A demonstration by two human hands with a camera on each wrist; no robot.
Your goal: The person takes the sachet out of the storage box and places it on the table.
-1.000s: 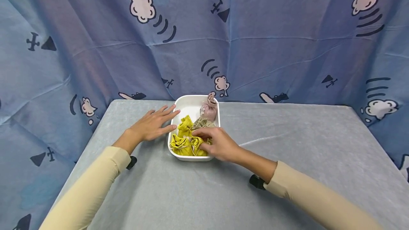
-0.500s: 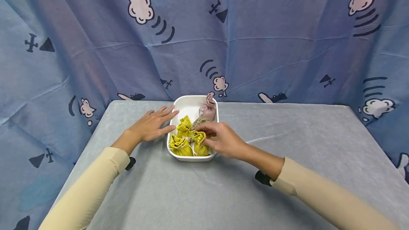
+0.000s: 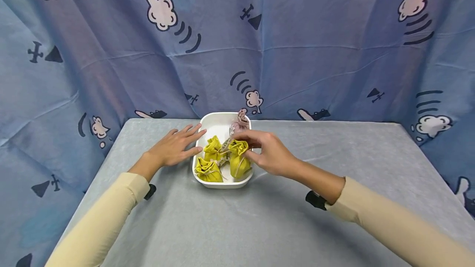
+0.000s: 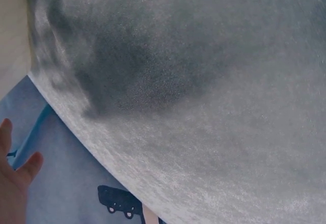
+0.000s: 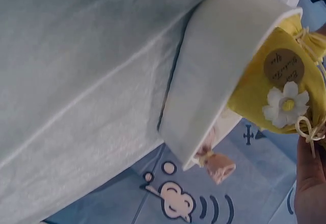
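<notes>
The right hand point(image 3: 268, 153) pinches a yellow pouch point(image 3: 240, 165) near its neck; mouth up, long axis nearly vertical; the left hand point(image 3: 174, 147), fingers spread, lies by the white tray point(image 3: 222, 185).

Grey table point(image 3: 208, 226), fabric-like top, faint crease beside tray; white tray point(image 3: 219, 185) directly on it, near far edge.

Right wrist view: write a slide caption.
Right hand grips a yellow pouch with a white flower and round label while a pink pouch peeks past the white tray.
</notes>
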